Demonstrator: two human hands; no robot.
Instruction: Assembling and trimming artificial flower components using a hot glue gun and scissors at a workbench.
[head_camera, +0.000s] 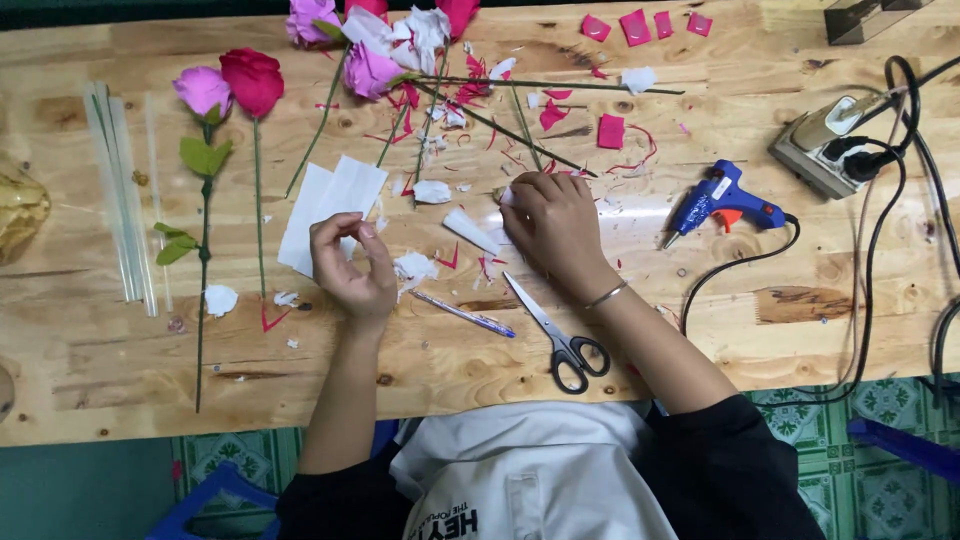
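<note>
Left hand (352, 265), frame centre: fingers pinch a small white paper piece (347, 246), mostly hidden by the fingers. Right hand (552, 228) presses curled fingers on a white scrap (507, 197), largely covered. Scissors (555, 332) and pen (463, 313) lie just below on the bench (100, 360); glue gun (722, 203) at right.

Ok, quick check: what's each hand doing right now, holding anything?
Left hand: fingers pinched on a small white paper piece, raised above the wooden table.
Right hand: palm down, fingertips on a small white paper scrap; grip cannot be told.
</note>
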